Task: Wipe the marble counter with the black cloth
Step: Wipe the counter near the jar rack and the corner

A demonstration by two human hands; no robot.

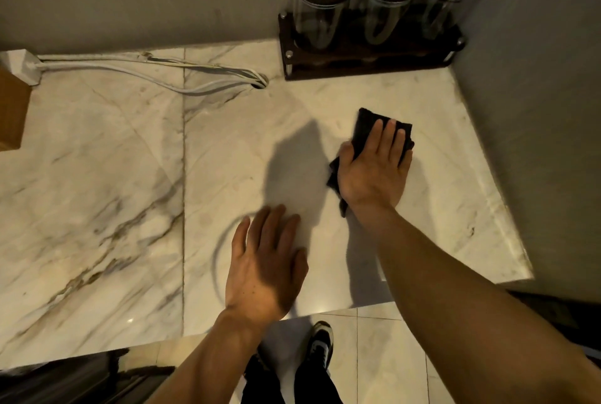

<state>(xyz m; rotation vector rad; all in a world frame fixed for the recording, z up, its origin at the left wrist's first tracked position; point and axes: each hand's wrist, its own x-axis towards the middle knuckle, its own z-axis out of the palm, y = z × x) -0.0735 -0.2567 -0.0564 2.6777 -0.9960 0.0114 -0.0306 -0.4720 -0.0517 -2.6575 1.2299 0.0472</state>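
Head view
Counter (107, 176): pale marble, glossy, grey-brown veins, one straight seam running front to back left of both hands.
Cloth (369, 130): black, soft, folded into a rough rectangle, flat on the marble in front of the jar rack, a little toward the front edge.
Right hand (374, 172): palm down on the cloth, fingers stretched out flat and close together, pressing rather than gripping; cloth corners showing beyond the fingertips and beside the thumb.
Left hand (265, 270): flat on bare marble, nearer the front edge than the cloth, fingers loose and spread, holding nothing.
Jar rack (367, 60): dark wood with metal studs, at the back right corner against the wall; three clear glass jars (322, 3) with round dark lids standing in a row.
Cables (156, 73): white, looping along the back wall left of the rack, dropping into a hole in the marble.
Box (11, 107): brown, far left of the rack, cut off by the frame.
Edges: counter ends at a wall on the right of the cloth; front edge just behind the left wrist.
Open room: broad bare marble between cloth and box.
Floor (383, 355): shiny pale tiles, a black-and-white shoe (320, 343) below the front edge.
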